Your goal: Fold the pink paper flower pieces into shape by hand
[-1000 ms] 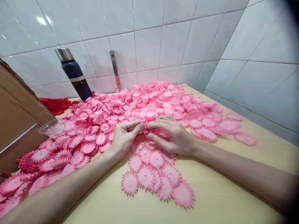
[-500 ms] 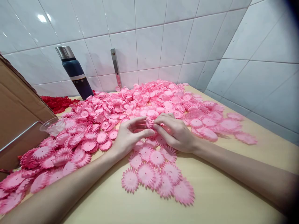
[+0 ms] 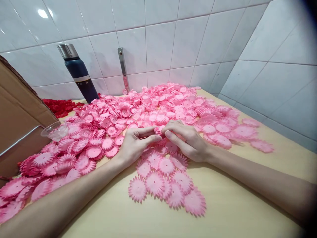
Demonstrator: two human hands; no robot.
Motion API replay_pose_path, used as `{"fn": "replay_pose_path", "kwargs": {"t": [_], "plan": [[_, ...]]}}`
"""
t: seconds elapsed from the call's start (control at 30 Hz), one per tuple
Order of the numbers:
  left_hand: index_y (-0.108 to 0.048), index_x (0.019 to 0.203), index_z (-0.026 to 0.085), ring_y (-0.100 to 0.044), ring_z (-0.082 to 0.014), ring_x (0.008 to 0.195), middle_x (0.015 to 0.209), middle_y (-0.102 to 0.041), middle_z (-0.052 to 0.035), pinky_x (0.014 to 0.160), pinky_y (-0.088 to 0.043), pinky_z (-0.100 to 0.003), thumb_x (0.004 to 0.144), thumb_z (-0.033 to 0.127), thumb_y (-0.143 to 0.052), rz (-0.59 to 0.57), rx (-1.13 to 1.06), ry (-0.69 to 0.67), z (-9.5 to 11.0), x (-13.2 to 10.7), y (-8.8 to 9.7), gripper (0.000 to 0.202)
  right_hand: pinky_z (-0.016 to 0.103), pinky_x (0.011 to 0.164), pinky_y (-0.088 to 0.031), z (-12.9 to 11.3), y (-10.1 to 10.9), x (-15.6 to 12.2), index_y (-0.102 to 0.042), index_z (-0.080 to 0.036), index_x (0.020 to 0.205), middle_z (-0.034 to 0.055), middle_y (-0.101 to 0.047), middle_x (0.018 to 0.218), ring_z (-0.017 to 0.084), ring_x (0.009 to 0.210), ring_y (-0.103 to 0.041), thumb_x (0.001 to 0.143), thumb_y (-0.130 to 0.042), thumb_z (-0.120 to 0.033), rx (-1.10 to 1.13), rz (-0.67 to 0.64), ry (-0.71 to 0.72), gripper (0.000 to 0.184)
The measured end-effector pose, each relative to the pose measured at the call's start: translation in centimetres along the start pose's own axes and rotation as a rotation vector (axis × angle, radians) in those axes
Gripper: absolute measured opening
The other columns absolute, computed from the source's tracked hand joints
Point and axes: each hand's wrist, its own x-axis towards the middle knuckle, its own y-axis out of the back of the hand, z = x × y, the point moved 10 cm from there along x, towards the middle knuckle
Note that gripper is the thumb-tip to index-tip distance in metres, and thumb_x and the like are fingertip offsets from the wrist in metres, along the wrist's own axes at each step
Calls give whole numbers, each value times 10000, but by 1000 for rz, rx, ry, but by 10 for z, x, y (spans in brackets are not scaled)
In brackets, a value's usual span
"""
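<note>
You look to be shaping or sorting a pink flower (image 3: 158,131), held up between your hands over the near side of the pile (image 3: 173,99). Your left hand (image 3: 133,143) pinches it; your right hand (image 3: 187,140) meets its other side — whether those fingers grip it, I can't tell. The next move calls for a steady left pinch. Being round, it has no true long axis; its fringed edge seems turned toward you — the discs (image 3: 155,183) nearest you lie flat.
</note>
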Motion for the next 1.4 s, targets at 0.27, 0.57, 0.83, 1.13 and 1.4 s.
{"fn": "replay_pose_path", "kwargs": {"t": [0.27, 0.57, 0.83, 1.13, 1.4], "plan": [[-744, 1032, 192, -717, -219, 858, 942, -769, -65, 773, -581, -301, 649, 280, -818, -54, -121, 38, 0, 1, -8, 400, 333, 734, -419, 3, -1, 0, -569, -191, 919, 34, -629, 789, 160, 722, -555, 958, -453, -215, -18, 8, -9, 125], [-689, 1154, 216, -725, -193, 778, 823, -767, -32, 751, -592, -292, 650, 188, -814, -139, -128, -2, 0, -3, -14, 520, 323, 716, -420, 5, 0, 0, -572, -184, 881, 33, -643, 785, 151, 696, -560, 951, -455, -188, -60, 37, -15, 136], [-773, 962, 178, -712, -235, 868, 895, -769, -49, 775, -587, -303, 672, 271, -798, -101, -70, -35, 3, -4, -11, 305, 324, 703, -418, 7, -1, -1, -578, -186, 862, 35, -643, 767, 157, 690, -558, 957, -449, -218, -61, 20, -41, 163], [-790, 814, 164, -674, -167, 665, 756, -755, -27, 589, -533, -227, 680, 280, -793, -60, -24, -27, 9, -4, -8, 178, 317, 711, -413, 5, -1, -1, -576, -181, 875, 26, -635, 769, 144, 696, -554, 953, -463, -183, -46, 23, -28, 138], [-759, 998, 201, -720, -212, 845, 922, -772, -43, 756, -592, -289, 645, 212, -817, -16, -131, -29, 2, -3, -3, 359, 313, 693, -459, 7, 2, 1, -617, -166, 900, 52, -665, 805, 151, 717, -593, 936, -489, -192, 61, 27, -68, 136]]}}
